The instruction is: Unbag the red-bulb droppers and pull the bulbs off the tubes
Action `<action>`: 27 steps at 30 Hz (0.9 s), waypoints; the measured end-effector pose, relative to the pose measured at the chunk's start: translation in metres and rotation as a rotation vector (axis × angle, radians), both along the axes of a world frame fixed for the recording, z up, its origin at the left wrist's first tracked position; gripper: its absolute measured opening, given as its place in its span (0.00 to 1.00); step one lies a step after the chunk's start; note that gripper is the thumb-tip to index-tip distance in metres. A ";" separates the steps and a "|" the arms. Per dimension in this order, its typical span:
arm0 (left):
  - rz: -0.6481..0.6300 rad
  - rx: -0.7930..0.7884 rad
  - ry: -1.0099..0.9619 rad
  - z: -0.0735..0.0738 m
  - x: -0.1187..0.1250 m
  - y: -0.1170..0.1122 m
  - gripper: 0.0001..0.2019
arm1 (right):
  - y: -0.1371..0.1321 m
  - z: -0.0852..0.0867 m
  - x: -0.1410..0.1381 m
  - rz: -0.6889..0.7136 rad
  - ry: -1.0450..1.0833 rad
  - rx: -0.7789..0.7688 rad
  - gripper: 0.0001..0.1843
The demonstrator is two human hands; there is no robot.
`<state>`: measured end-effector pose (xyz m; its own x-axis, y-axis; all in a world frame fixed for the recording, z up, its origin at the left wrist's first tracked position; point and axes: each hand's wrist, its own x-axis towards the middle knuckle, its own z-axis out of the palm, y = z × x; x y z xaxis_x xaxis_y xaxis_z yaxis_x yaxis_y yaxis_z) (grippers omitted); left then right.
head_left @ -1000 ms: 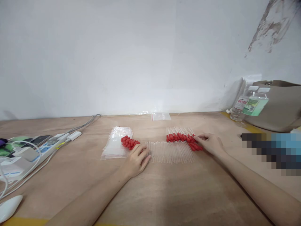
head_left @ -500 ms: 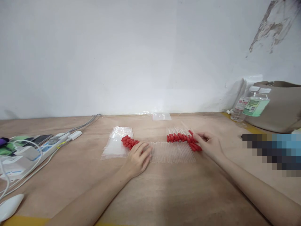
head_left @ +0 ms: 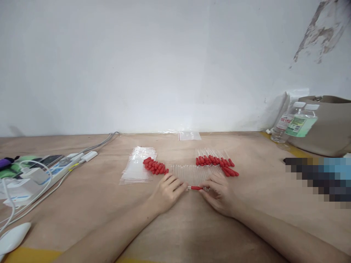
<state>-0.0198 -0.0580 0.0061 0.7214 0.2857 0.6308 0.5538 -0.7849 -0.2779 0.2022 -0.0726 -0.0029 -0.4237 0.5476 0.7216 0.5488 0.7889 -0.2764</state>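
Note:
My left hand point(head_left: 169, 191) is closed in a pinch on the end of a thin clear glass tube point(head_left: 189, 187) at the near edge of a row of tubes. Facing it, my right hand point(head_left: 221, 193) pinches a red rubber bulb point(head_left: 195, 188), which lies in line with that tube and meets it. Behind both hands spreads the row of clear glass tubes point(head_left: 192, 173), partly covered by my fingers. Loose red bulbs point(head_left: 155, 166) lie left of the row. To its right rest several droppers point(head_left: 212, 160), red bulbs towards me and thin tubes pointing away.
A stack of clear plastic bags point(head_left: 138, 164) lies under the left bulbs, and another small bag point(head_left: 189, 136) by the wall. At left are a power strip point(head_left: 59, 170) with cables and a white mouse point(head_left: 15, 235). Bottles point(head_left: 301, 122) and a beige bag point(head_left: 331, 128) stand at right.
My right hand has left a dropper on the right pile and come to the middle front. My left hand has moved right and nearer from the loose bulbs; a bulb and tube now meet between them.

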 end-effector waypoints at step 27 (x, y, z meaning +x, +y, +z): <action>0.025 -0.030 0.078 0.002 0.006 -0.007 0.09 | -0.001 -0.010 -0.014 -0.011 -0.205 0.369 0.05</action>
<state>-0.0137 -0.0654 0.0081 0.7604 0.3220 0.5640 0.5511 -0.7795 -0.2979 0.1882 -0.0741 -0.0125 -0.5743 0.2730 0.7718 0.5717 0.8085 0.1395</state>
